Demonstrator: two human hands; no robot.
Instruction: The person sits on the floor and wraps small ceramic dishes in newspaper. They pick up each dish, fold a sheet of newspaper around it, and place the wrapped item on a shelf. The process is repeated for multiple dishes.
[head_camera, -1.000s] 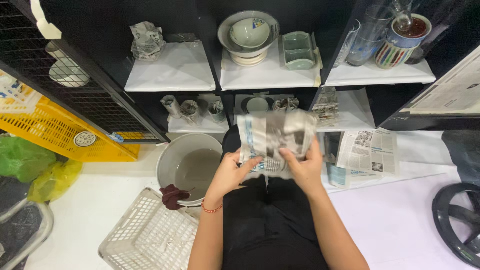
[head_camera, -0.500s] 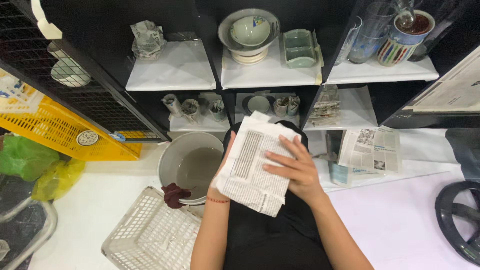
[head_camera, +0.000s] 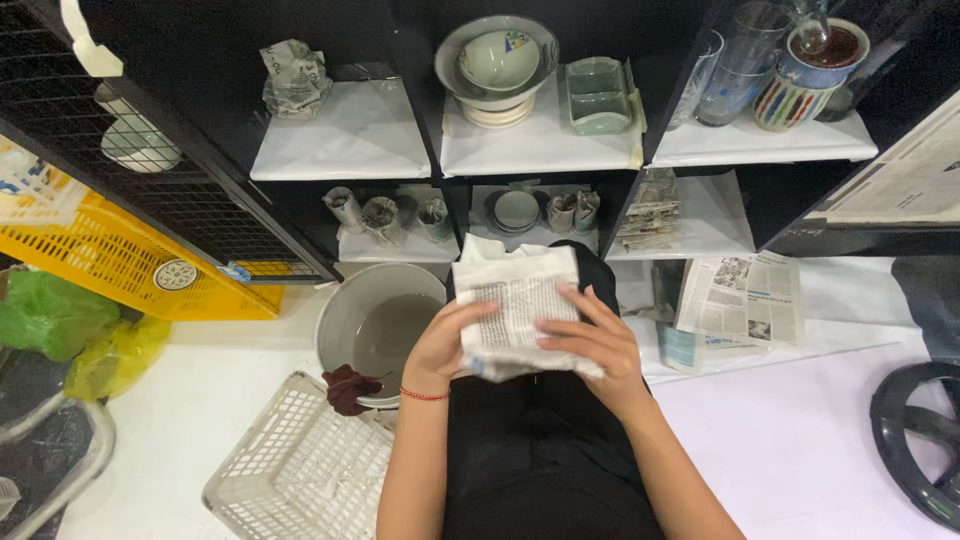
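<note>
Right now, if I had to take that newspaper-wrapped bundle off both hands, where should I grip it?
Probably by the bare top edge of the newspaper-wrapped bundle, coming from the shelf side. The left hand cups its lower left and the right hand lies across its lower right, so only the upper part is free. Grip across the width; the loose paper could slip.

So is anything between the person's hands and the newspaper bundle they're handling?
Nothing visible. The left hand and the right hand both press directly on the newspaper bundle, held above the lap beside the grey basin. No other thing comes between them.
</note>
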